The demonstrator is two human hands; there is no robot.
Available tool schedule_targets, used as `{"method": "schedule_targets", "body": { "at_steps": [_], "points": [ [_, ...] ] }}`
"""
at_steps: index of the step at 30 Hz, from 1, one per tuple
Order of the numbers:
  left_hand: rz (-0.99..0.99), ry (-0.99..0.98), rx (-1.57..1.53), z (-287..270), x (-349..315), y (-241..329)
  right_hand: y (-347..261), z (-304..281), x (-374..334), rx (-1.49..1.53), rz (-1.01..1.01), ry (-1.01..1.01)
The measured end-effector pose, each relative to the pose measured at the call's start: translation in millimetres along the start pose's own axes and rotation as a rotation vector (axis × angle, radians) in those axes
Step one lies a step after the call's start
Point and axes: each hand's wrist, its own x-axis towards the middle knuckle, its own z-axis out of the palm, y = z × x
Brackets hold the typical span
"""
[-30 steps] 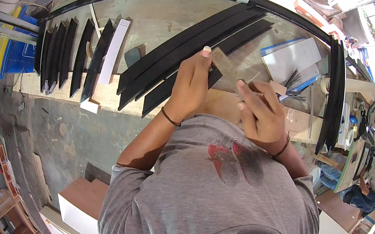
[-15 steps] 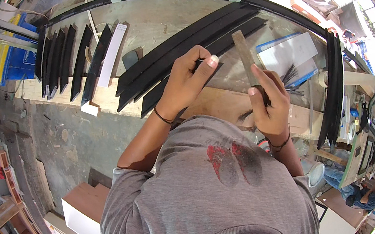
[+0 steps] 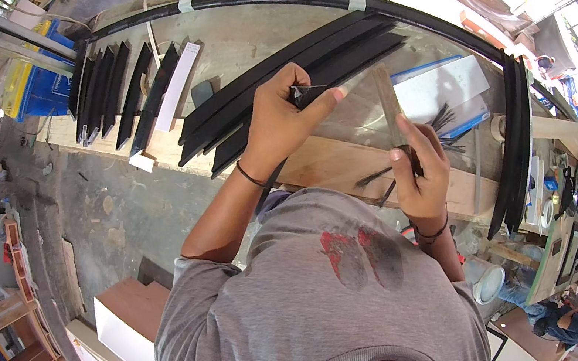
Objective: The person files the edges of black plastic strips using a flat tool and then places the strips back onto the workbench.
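My left hand [image 3: 278, 118] is closed round a black profile strip [image 3: 307, 94]. Its cut end shows between thumb and forefinger, and part of its length reappears below my wrist. In my right hand [image 3: 423, 179] is a flat, grey-brown file [image 3: 388, 96], gripped by its dark handle, with the forefinger stretched along it. The file points away from me and stands apart from the strip's end. Beyond my left hand, several long black strips [image 3: 220, 117] lie side by side on the workbench [image 3: 335, 166].
Shorter black pieces [image 3: 111, 80] and a white strip [image 3: 178, 86] lie at the bench's left. A white sheet [image 3: 440, 89] and black bristles [image 3: 441, 120] are on the right. Black lengths [image 3: 512, 147] border the bench. A person [image 3: 567, 314] sits at the lower right.
My left hand has turned, so the strip's cut end now shows above the thumb. The file in my right hand has come slightly nearer to me.
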Motion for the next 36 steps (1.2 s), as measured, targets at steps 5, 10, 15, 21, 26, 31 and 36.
{"method": "schedule_targets", "body": {
  "at_steps": [5,10,15,21,26,31,36],
  "points": [
    [0.141,0.090,-0.027,23,-5,8,6,-25,-5,0.057,0.030,-0.009],
    [0.074,0.136,-0.033,41,-6,15,21,-42,-13,0.148,0.041,-0.021],
    [0.260,0.137,0.285,68,-20,17,46,-58,-22,0.270,0.148,-0.121],
    [0.384,0.081,0.419,90,-34,7,52,-82,-24,0.286,0.238,-0.271],
    [0.431,0.068,0.435,106,-37,1,74,-92,-4,0.245,0.157,-0.430],
    [0.306,0.032,0.394,108,-34,0,83,-94,16,0.183,0.026,-0.382],
    [0.286,0.025,0.379,112,-30,-5,77,-88,17,0.177,0.093,-0.445]
  ]
}}
